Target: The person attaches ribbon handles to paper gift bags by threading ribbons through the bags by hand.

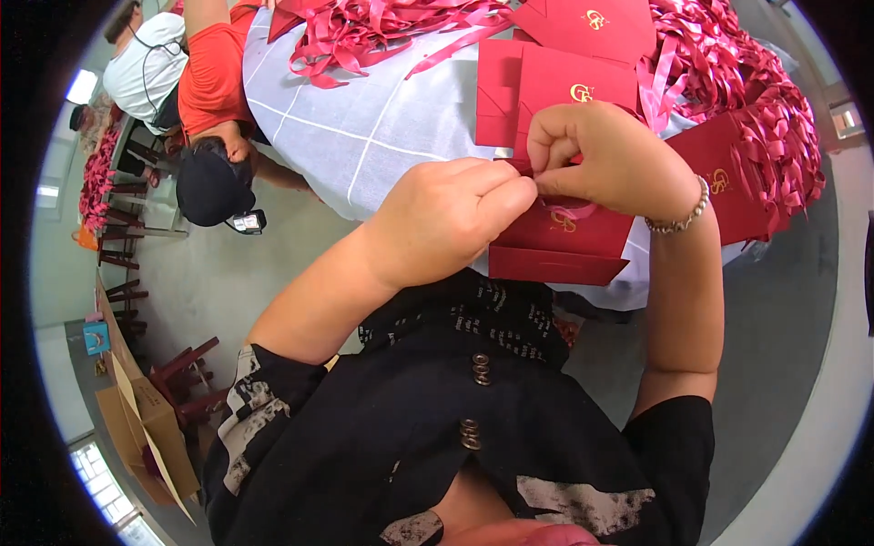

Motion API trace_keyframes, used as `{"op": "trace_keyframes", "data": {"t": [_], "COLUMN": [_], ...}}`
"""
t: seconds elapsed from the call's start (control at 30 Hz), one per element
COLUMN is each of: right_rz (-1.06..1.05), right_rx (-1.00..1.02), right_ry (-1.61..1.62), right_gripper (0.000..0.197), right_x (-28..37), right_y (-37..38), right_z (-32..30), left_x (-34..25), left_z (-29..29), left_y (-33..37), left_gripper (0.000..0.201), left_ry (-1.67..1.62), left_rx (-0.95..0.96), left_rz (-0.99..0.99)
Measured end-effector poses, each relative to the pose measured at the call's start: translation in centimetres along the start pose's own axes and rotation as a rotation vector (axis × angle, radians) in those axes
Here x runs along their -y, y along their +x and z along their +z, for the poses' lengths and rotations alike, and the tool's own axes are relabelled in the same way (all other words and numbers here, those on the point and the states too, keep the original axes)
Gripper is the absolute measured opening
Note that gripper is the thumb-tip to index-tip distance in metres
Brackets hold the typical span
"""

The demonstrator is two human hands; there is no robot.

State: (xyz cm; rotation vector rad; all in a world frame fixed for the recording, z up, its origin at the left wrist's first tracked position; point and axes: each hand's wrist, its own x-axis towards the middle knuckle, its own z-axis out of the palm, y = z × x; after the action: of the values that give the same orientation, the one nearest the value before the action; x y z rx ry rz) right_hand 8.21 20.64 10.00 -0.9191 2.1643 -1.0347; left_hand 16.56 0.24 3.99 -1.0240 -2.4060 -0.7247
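A red paper gift bag (557,264) with a gold emblem lies flat at the near edge of the table, under my fingers. My left hand (455,214) is closed in a pinch over the bag's upper left part. From the right, my right hand (614,159) pinches too, thumb and forefinger almost touching the left fingertips. What the two pinches hold is hidden by the fingers. A pink ribbon (572,212) curves across the bag just below my right thumb. Beyond my hands, more red bags (578,77) lie overlapping.
Pink ribbons (364,36) lie heaped at the table's far side. Ribboned red bags (774,155) pile up at right. The table wears a pale checked cloth (350,127). At left a person in an orange shirt (214,82) leans in; wooden stools (187,373) and a cardboard box (141,428) stand behind.
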Motion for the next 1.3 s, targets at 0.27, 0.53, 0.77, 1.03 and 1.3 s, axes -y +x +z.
{"op": "trace_keyframes", "data": {"t": [0.27, 0.53, 0.77, 1.03, 1.3], "right_rz": [-0.307, -0.502, -0.296, 0.014, -0.253], "right_rx": [-0.79, -0.578, -0.741, -0.701, -0.807], "right_ry": [0.039, -0.627, -0.526, 0.406, 0.748], "right_gripper": [0.015, 0.031, 0.012, 0.018, 0.016], "right_x": [-4.3, -3.6, -6.9, -7.1, -7.8], "right_y": [2.1, -0.6, -4.1, -10.6, -9.5], "right_z": [1.1, 4.9, 4.1, 4.3, 6.4], "left_x": [0.5, 2.9, 6.1, 7.2, 6.0], "left_z": [0.5, -0.8, -0.9, -0.4, 1.9], "left_y": [0.4, -1.1, -2.3, -2.3, 2.6], "left_gripper": [0.021, 0.03, 0.015, 0.013, 0.016], "left_ry": [-0.291, -0.431, -0.458, -0.182, -0.234], "left_rx": [0.03, 0.025, 0.043, 0.082, 0.07], "left_rz": [-0.165, -0.595, -0.728, -0.627, -0.407]}}
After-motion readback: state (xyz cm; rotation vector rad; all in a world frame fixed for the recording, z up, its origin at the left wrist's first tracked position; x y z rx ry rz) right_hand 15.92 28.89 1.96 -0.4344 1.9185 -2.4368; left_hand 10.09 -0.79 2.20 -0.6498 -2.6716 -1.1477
